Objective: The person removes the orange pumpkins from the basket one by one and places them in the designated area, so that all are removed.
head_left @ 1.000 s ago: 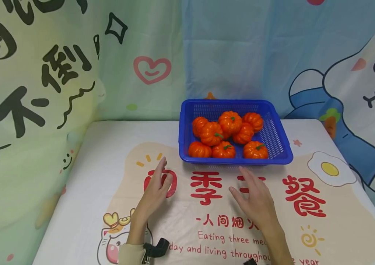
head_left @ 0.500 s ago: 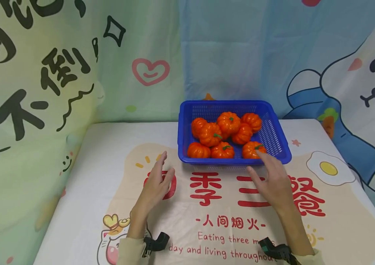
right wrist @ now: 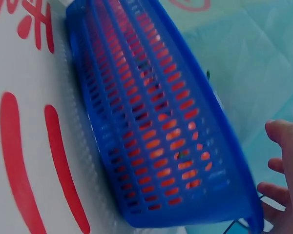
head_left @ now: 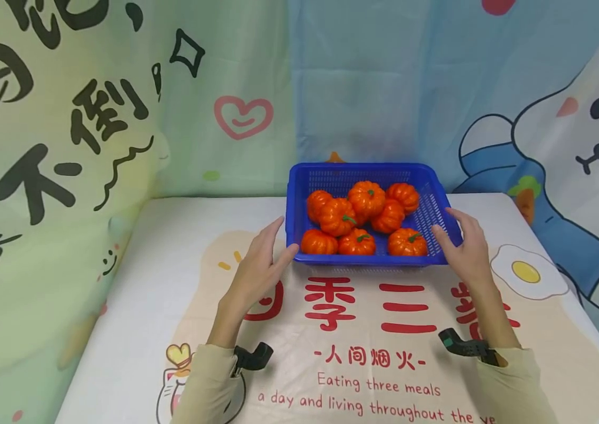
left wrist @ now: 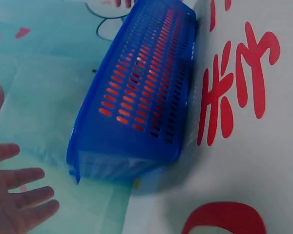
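Observation:
A blue plastic basket (head_left: 363, 260) with slotted walls stands at the back of the table, holding several small orange pumpkins (head_left: 338, 216) with green stems. At its left front corner is my left hand (head_left: 259, 265), fingers extended and thumb tip close to the rim. My right hand (head_left: 466, 247) is at the right side, with the thumb overlapping the rim in the head view. In the left wrist view, the spread fingers (left wrist: 31, 197) show a gap to the basket's end. The right wrist view has the fingers (right wrist: 276, 195) right by the basket's corner.
A white printed cloth (head_left: 352, 347) with red characters covers the table. Directly behind the basket hangs a printed curtain (head_left: 352, 88). Each wrist wears a black camera mount, one on the left (head_left: 253, 356) and another on the right (head_left: 463, 344).
Both hands have moved forward and apart from the front of the basket to its two sides. The right hand has swung farther right. The basket and pumpkins have stayed in place.

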Motion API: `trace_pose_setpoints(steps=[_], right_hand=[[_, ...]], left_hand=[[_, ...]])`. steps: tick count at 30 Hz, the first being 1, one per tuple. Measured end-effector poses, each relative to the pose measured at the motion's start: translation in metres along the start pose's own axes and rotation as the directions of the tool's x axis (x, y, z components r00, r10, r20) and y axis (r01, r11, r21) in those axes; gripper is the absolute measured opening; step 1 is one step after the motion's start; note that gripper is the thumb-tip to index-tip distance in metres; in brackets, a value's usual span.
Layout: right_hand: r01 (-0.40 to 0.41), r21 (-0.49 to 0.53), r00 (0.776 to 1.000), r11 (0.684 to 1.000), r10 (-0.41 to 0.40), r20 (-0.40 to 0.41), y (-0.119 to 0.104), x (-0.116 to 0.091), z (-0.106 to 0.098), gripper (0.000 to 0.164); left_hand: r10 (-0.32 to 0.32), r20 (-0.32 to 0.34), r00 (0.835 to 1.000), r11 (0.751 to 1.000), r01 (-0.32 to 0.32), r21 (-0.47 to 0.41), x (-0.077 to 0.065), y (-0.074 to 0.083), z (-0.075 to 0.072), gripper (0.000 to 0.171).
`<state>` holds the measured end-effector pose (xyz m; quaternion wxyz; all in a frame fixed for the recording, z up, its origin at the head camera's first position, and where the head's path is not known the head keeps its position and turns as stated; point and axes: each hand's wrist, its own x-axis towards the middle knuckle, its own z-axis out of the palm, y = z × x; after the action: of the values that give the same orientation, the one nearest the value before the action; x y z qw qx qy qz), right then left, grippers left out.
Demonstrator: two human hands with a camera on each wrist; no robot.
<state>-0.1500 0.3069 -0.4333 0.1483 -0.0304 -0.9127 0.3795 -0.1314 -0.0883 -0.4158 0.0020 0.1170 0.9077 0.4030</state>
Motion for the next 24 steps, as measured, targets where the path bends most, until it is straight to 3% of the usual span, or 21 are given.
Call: trace_pose_setpoints(steps=[7, 11, 14, 18, 24], right_hand=[[-0.094, -0.005, 0.993, 0.996, 0.094, 0.077, 0.019, 0.019, 0.001, 0.068], [-0.141, 0.076, 0.979, 0.987, 0.128, 0.160, 0.030, 0.029, -0.001, 0.075], [-0.174, 0.118, 0.959, 0.978, 0.141, 0.245, 0.035, 0.037, -0.004, 0.080], [-0.155, 0.038, 0.932, 0.987, 0.133, 0.337, 0.037, 0.044, -0.005, 0.079], [-0.143, 0.015, 0.927, 0.990, 0.129, 0.351, 0.036, 0.045, -0.006, 0.071]], left_hand=[[0.064, 0.021, 0.998, 0.996, -0.065, 0.060, 0.019, 0.012, 0.006, 0.070], [0.126, 0.068, 0.990, 0.990, -0.130, 0.058, 0.036, 0.018, 0.006, 0.064], [0.170, 0.118, 0.978, 0.983, -0.177, 0.052, 0.052, 0.021, 0.004, 0.062], [0.193, 0.196, 0.961, 0.977, -0.206, 0.051, 0.071, 0.020, 0.004, 0.061], [0.241, 0.286, 0.927, 0.969, -0.247, -0.016, 0.091, 0.021, 0.010, 0.062]])
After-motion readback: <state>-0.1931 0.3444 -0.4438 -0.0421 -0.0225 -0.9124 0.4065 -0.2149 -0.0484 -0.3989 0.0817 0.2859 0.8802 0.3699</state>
